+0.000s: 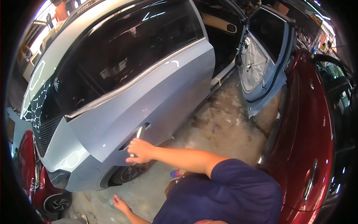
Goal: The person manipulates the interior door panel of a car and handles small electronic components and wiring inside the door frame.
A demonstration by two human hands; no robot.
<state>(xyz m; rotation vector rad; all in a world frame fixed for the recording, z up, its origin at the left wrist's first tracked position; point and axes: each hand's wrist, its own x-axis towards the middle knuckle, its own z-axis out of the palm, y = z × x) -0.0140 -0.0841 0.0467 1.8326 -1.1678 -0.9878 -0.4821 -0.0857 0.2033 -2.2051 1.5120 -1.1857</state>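
Note:
My right hand (pixel 138 151) grips the silver flip-out handle (pixel 140 132) on a light grey-blue car's rear door (pixel 171 93), its fingers closed around it. The door's dark window (pixel 123 41) reflects lights. Below, my left hand (pixel 121 203) hangs above the concrete with fingers loosely apart and nothing in them, near the rear wheel (pixel 126 173) and lower body of the car.
The car's front door (pixel 263 65) stands open with bare silver lining and blue sheeting at its bottom. A dark red car (pixel 305 142) lines the right side of the concrete aisle (pixel 212 130). Another red car (pixel 28 160) is at the far left.

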